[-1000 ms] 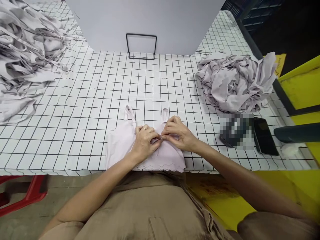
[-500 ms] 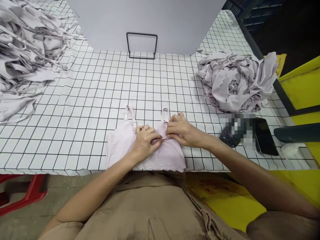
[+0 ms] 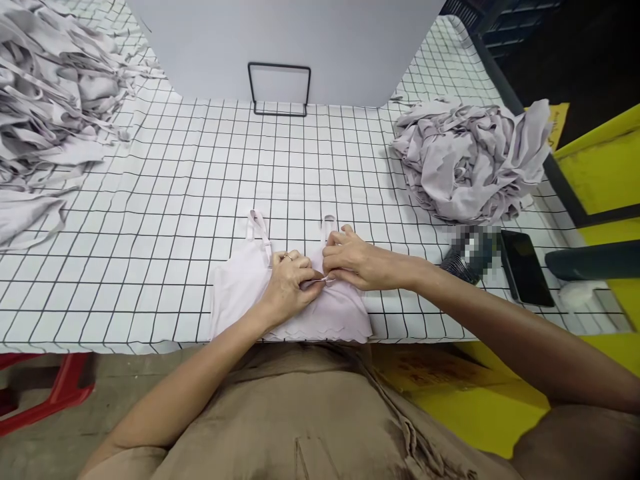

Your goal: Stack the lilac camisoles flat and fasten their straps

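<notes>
A pale pink bra (image 3: 340, 310) with thin straps lies at the table's front edge, its straps pointing away from me. My left hand (image 3: 293, 283) rests over its middle, thumb and fingers pinching the fabric. From the right, my right hand (image 3: 353, 260) pinches the same garment close to the left fingertips. A small light fold or strip shows between the two pinches; its exact kind is too small to make out. One strap (image 3: 259, 230) stands up beyond my left hand, the other strap (image 3: 329, 225) beyond my right.
Greyish garments are heaped in a pile (image 3: 50, 93) at far left and a bundle (image 3: 470, 157) at right. A white board (image 3: 290, 40) with a black wire stand (image 3: 279, 89) rises at the back. A phone (image 3: 527, 268) and a dark cylinder (image 3: 590, 261) lie at right.
My right hand has shifted slightly left, closer to my left fingertips, and the fabric between them is bunched more. My left hand keeps its pinch in about the same place.
</notes>
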Demonstrator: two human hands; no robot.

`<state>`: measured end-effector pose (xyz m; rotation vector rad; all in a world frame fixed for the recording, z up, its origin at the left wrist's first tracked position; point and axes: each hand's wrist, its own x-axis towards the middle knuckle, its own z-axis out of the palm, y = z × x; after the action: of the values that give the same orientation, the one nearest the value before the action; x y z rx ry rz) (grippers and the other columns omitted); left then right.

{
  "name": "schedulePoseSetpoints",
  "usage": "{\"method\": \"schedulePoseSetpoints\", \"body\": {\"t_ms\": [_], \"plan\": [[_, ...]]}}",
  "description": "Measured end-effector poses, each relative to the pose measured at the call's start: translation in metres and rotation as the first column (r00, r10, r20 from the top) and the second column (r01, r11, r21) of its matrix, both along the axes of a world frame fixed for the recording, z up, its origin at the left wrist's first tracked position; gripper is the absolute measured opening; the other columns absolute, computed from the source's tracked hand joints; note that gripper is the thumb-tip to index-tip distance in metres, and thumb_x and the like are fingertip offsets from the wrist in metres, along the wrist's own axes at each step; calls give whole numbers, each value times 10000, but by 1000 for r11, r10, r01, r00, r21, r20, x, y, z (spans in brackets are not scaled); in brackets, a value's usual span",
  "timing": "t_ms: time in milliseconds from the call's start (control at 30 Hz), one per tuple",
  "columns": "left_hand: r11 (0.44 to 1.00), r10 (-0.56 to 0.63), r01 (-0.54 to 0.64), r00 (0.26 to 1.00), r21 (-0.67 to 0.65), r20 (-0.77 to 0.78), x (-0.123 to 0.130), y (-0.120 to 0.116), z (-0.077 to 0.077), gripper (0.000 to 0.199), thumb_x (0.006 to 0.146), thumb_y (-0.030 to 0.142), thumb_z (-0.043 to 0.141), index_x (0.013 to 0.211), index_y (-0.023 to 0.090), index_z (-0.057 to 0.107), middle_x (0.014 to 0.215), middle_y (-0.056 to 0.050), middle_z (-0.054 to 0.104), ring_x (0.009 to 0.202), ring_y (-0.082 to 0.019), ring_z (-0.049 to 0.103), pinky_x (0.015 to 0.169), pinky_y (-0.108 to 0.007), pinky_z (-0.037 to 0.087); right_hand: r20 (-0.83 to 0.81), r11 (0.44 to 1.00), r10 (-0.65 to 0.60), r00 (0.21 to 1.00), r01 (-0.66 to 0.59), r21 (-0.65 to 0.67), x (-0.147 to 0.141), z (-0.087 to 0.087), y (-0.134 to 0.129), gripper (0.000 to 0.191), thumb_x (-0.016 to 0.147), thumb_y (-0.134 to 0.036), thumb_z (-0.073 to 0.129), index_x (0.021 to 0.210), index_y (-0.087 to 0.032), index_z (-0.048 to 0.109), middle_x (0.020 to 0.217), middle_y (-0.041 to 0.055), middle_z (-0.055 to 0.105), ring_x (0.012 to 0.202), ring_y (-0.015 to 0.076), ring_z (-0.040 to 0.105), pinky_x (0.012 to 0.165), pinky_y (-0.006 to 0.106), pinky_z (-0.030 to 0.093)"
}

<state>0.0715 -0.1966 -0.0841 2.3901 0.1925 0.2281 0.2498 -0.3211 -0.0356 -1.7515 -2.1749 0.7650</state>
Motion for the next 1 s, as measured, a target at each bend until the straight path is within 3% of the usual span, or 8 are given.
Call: {"method": "schedulePoseSetpoints", "body": {"t_ms": [133,367,833,1000], "plan": [[1000,-14,14,1000,-2,-6,0,0,1,120,895,256,701,803,234,774,709,-4,637,784,-185,546,884,-425,324,-8,1000,-12,1000,12,17,1,3,3,230,1010,-178,439,847,-182,601,817,39,567,927,224,422,933,495,324],[1000,-9,9,1000,-18,-8,0,0,-1,134,907,290,701,808,234,772,715,-5,647,799,-188,561,893,-429,332,34,999,44,998,-43,-16,4,11,7,242,1004,-173,459,817,-183,613,808,38,572,920,228,415,986,598,284],[999,-20,19,1000,-35,-20,0,0,1,129,895,266,691,805,247,782,710,-9,647,800,-193,558,889,-431,330,43,996,85,995,-83,-31,-2,13,11,230,973,-139,477,784,-178,603,774,27,567,886,212,416,989,596,322],[999,-20,19,1000,-49,-5,1,0,-2,108,872,236,697,796,247,774,729,-4,670,793,-188,557,879,-430,329,45,995,104,994,-104,2,-4,12,15,201,987,-151,485,864,-191,639,804,28,586,916,220,427,1044,650,257]]}}
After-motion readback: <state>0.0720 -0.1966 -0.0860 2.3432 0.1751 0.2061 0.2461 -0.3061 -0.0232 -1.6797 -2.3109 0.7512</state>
